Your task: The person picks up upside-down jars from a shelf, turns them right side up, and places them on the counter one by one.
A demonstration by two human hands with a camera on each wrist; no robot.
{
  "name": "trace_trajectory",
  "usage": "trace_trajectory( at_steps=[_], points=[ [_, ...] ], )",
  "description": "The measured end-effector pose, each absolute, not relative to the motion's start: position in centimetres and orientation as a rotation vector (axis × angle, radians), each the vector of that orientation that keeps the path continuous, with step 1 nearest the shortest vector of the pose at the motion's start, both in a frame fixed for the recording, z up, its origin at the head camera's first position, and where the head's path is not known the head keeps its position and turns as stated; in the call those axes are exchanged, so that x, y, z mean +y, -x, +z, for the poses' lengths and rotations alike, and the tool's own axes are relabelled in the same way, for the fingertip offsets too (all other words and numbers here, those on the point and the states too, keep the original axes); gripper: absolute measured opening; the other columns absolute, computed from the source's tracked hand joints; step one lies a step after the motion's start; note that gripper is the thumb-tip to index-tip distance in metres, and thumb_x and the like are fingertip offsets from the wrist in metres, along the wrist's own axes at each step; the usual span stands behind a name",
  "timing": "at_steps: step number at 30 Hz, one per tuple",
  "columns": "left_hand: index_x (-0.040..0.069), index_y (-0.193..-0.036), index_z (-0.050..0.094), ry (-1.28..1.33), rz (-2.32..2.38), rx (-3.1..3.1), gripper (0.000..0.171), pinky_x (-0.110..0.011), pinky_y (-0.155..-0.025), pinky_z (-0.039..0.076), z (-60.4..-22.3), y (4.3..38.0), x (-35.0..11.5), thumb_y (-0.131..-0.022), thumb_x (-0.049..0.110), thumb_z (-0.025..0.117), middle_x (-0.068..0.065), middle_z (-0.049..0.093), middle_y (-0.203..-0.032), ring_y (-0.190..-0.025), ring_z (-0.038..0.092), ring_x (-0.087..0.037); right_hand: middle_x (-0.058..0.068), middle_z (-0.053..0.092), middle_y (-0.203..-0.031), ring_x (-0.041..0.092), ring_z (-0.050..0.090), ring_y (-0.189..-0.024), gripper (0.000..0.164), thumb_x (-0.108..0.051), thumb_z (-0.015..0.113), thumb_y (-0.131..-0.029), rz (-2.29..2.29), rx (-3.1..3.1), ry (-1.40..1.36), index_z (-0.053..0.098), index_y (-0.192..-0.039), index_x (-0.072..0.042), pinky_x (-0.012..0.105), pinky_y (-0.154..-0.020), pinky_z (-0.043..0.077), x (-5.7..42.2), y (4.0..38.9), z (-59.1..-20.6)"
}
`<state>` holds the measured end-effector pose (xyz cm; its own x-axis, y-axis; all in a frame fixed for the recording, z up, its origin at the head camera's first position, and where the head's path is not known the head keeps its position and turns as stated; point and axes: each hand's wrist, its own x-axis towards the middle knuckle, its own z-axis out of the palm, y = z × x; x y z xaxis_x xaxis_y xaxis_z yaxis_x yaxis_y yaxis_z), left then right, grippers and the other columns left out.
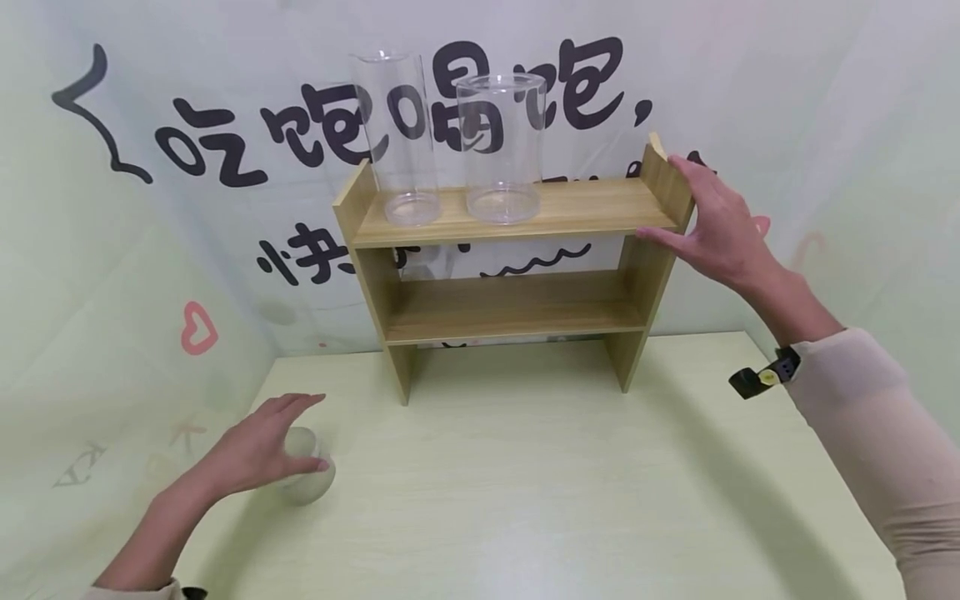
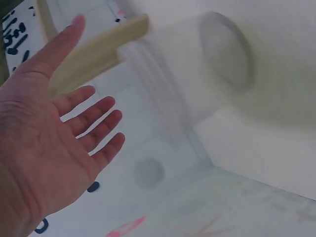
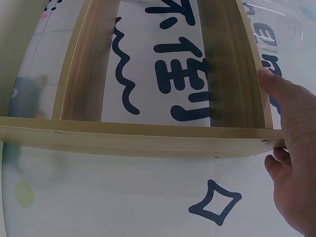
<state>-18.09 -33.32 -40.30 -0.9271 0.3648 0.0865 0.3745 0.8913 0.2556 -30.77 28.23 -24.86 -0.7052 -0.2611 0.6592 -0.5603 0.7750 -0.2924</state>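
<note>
A clear cylindrical container (image 1: 306, 492) stands on the table at the left. In the left wrist view the container (image 2: 180, 74) is blurred and its thick rim faces my hand. My left hand (image 1: 251, 450) is beside it, thumb and fingers spread; a gap shows between fingers and container in the left wrist view. My right hand (image 1: 720, 225) grips the upper right corner of a two-tier wooden shelf (image 1: 517, 312). Its thumb presses the top board's front edge, and the other fingers lie against the outer side panel, partly hidden in the right wrist view.
On the shelf's top board stand a tall, narrow clear cylinder (image 1: 412, 208) and a shorter, wider one (image 1: 504, 204). The pale table (image 1: 510, 500) reaches to a printed cloth backdrop (image 1: 202, 67) behind and at the sides.
</note>
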Motion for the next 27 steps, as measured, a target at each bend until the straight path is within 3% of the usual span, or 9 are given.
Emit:
trace_trajectory(
  at_steps=[7,12,20,27],
  points=[
    [0.007,-0.157,0.047,0.636,-0.532,-2.904,0.100,-0.068,-0.104,0.049,-37.3,18.2,-29.8,-0.082,0.059,0.087,-0.021,0.053,-0.153,-0.140,0.048,-0.044,0.028,0.051,-0.153,0.051,0.054,-0.131,0.098,-0.012,0.092,-0.082,0.656,-2.338,-0.611,0.035,-0.162,-0.001,0.071,-0.114,0.041,28.1,30.8,-25.1],
    [0.008,-0.159,0.044,0.691,-0.739,-2.759,0.098,-0.068,-0.112,0.043,-34.8,18.3,-27.2,-0.081,0.042,0.093,-0.017,0.052,-0.156,-0.144,0.045,-0.042,0.028,0.051,-0.154,0.051,0.054,-0.130,0.098,-0.012,0.092,-0.082,0.651,-2.330,-0.614,0.037,-0.161,0.000,0.071,-0.112,0.043,28.1,30.8,-25.0],
    [0.010,-0.162,0.041,0.760,-1.009,-2.504,0.099,-0.055,-0.117,0.044,-31.6,19.1,-22.7,-0.080,0.018,0.095,-0.010,0.050,-0.159,-0.144,0.049,-0.031,0.028,0.050,-0.155,0.051,0.053,-0.131,0.097,-0.013,0.092,-0.082,0.636,-2.322,-0.612,0.038,-0.161,0.000,0.070,-0.112,0.043,28.0,30.7,-25.0],
    [0.010,-0.164,0.036,0.818,-1.189,-2.423,0.102,-0.045,-0.126,0.037,-29.0,20.3,-18.9,-0.081,0.011,0.094,-0.007,0.044,-0.165,-0.151,0.043,-0.028,0.028,0.050,-0.155,0.050,0.054,-0.131,0.096,-0.013,0.093,-0.081,0.629,-2.320,-0.614,0.039,-0.160,0.001,0.070,-0.110,0.045,27.8,30.6,-25.1]
  ],
)
